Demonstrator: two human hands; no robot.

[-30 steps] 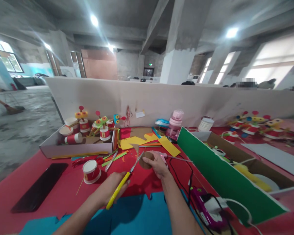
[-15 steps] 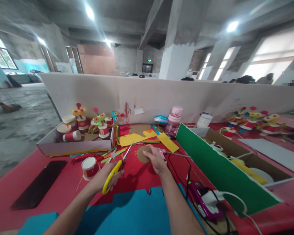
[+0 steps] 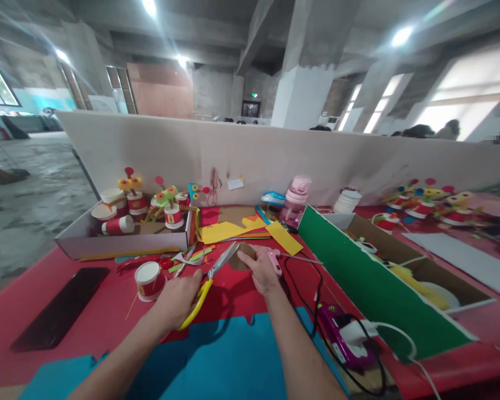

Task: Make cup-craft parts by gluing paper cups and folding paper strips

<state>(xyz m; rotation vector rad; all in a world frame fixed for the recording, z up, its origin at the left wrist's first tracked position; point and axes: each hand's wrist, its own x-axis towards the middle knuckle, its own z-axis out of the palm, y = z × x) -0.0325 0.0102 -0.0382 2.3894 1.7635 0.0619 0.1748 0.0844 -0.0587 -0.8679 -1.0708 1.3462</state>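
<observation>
My left hand (image 3: 180,300) is closed on the yellow handles of a pair of scissors (image 3: 196,304). The blades point up and right, and their tips meet the left edge of a brown cardboard disc (image 3: 242,258). Fingers and thumb of my right hand (image 3: 261,270) pinch that disc from its right side. Just behind the right hand lies a pink glue gun (image 3: 275,261). Left of the scissors stands a red and white paper cup (image 3: 149,281), with cut strips of coloured paper (image 3: 198,256) behind it.
A white box (image 3: 120,247) with paper-cup figures is at back left, a dark phone-like slab (image 3: 60,311) in front. Yellow paper (image 3: 216,232) lies behind my hands. On the right are a green-sided box (image 3: 379,278), a purple power strip (image 3: 344,339) and cables. Blue sheets (image 3: 229,355) lie nearest me.
The scissors have swung towards the disc, and their blades now reach its edge. The disc, still in my right hand, has tilted. The whole view has shifted slightly.
</observation>
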